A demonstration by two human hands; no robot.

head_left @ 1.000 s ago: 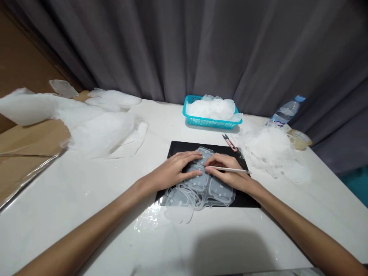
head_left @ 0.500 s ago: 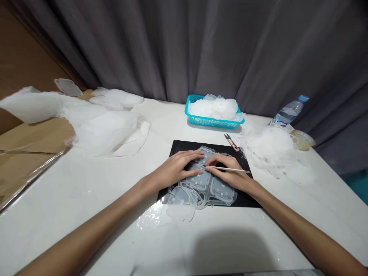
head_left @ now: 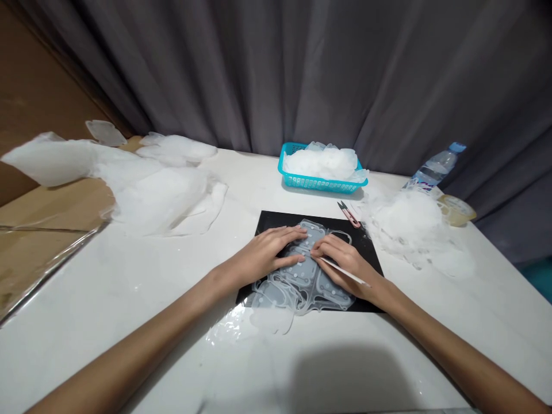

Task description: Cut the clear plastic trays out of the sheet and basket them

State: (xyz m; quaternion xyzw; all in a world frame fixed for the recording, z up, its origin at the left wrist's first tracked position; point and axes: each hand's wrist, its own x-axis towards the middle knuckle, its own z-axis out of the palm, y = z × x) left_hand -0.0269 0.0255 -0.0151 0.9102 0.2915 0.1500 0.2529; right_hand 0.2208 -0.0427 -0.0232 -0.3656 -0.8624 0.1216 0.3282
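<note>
Swung round since a moment ago, the white stick (head_left: pixel 345 271) now slopes down toward the near right corner of the mat, where before it lay nearly level, and the right hand (head_left: pixel 342 259) has turned with it. That hand pinches the stick between thumb and fingertips, low over the clear sheets (head_left: pixel 299 271); I can't tell whether its tip touches them. The left hand (head_left: pixel 267 253) lies flat on them, fingers stretched out, thumb held apart.

From where I stand, the sheets look greyish and see-through, with rounded pale outlines, scattered white dots and a tangle of loose pale loops at the near left. They cover the middle of the black mat (head_left: pixel 370 244) and spill over its near edge onto the white table (head_left: pixel 215 374). Small snips (head_left: pixel 351 217) lie at the mat's far right corner, and a turquoise basket (head_left: pixel 319 184) sits by the table's far edge
</note>
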